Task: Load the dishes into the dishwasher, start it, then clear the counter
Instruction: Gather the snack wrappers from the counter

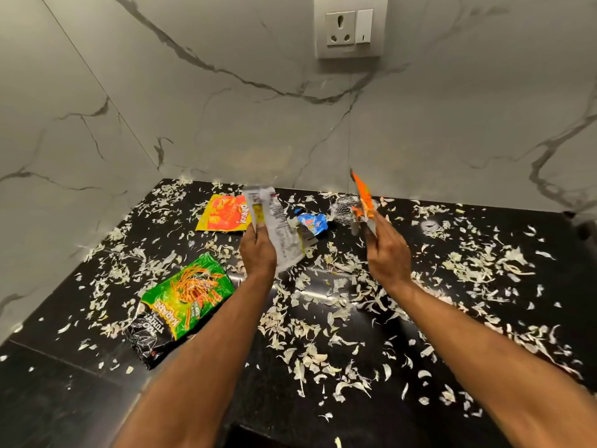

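My left hand (258,250) grips a white and silver wrapper (281,224) above the black counter (323,415). My right hand (386,250) pinches a thin orange wrapper (363,197) between its fingertips and holds it upright. On the counter lie a green and black snack bag (181,305) at the left, a yellow and red packet (226,216) near the back wall, a small blue wrapper (312,223) and a piece of white mesh netting (342,210). Pale garlic peels (478,266) are scattered all over the surface.
Marble-patterned walls close the counter at the back and left, meeting in a corner. A wall socket with a switch (350,27) sits high on the back wall. The counter's front edge runs below my forearms.
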The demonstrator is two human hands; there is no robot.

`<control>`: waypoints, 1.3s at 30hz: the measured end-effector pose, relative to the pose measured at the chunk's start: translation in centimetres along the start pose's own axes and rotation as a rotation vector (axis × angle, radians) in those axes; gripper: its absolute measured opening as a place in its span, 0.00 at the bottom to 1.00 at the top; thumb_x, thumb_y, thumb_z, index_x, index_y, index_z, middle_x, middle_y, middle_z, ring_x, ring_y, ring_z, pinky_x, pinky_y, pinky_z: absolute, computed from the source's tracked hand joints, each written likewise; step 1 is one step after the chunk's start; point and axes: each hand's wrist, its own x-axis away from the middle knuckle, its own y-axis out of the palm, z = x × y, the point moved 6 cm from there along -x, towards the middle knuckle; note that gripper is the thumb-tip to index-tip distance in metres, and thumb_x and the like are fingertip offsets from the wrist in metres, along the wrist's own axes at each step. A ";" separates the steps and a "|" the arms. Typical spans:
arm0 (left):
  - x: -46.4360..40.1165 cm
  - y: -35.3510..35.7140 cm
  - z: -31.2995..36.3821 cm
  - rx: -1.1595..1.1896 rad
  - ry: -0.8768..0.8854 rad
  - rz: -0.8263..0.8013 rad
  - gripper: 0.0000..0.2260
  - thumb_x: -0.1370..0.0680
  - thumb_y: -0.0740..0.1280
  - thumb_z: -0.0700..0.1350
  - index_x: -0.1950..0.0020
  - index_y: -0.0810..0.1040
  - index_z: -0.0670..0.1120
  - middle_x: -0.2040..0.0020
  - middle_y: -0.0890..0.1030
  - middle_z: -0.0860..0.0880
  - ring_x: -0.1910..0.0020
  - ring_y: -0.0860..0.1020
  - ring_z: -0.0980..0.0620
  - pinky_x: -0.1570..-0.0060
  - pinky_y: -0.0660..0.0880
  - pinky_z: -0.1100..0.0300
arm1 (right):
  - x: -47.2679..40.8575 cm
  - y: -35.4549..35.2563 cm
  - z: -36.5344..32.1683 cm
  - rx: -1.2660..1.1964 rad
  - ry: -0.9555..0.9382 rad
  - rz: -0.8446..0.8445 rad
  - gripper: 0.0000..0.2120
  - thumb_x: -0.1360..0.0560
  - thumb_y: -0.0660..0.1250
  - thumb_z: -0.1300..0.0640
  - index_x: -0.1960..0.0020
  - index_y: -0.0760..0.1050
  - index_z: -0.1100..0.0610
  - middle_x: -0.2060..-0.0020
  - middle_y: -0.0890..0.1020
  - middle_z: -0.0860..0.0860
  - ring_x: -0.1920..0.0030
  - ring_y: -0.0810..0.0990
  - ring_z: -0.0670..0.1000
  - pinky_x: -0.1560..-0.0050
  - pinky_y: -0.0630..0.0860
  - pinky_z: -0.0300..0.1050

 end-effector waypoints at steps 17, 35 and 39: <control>3.0 -1.5 -5.5 0.517 -0.560 -0.315 0.28 0.22 0.60 0.65 0.37 0.77 0.44 0.42 0.82 0.40 0.45 0.81 0.38 0.45 0.77 0.39 | 4.1 10.2 -8.4 0.362 -0.666 -0.762 0.25 0.18 0.53 0.45 0.22 0.53 0.43 0.22 0.57 0.52 0.22 0.54 0.55 0.24 0.53 0.62; 2.3 -18.7 -10.1 0.438 -0.413 0.339 0.02 0.22 0.66 0.37 0.54 0.75 0.42 0.60 0.76 0.43 0.61 0.76 0.45 0.64 0.73 0.54 | 5.8 15.0 -14.2 0.009 -0.446 -0.654 0.30 0.21 0.53 0.37 0.23 0.61 0.51 0.24 0.62 0.54 0.25 0.61 0.54 0.26 0.59 0.57; 2.2 -23.4 -10.8 0.497 -0.392 0.436 0.06 0.21 0.64 0.35 0.56 0.76 0.44 0.59 0.80 0.44 0.61 0.79 0.45 0.58 0.78 0.53 | 7.4 19.0 -16.8 0.178 -0.594 -0.798 0.30 0.21 0.62 0.45 0.23 0.58 0.49 0.22 0.56 0.52 0.22 0.54 0.53 0.24 0.52 0.56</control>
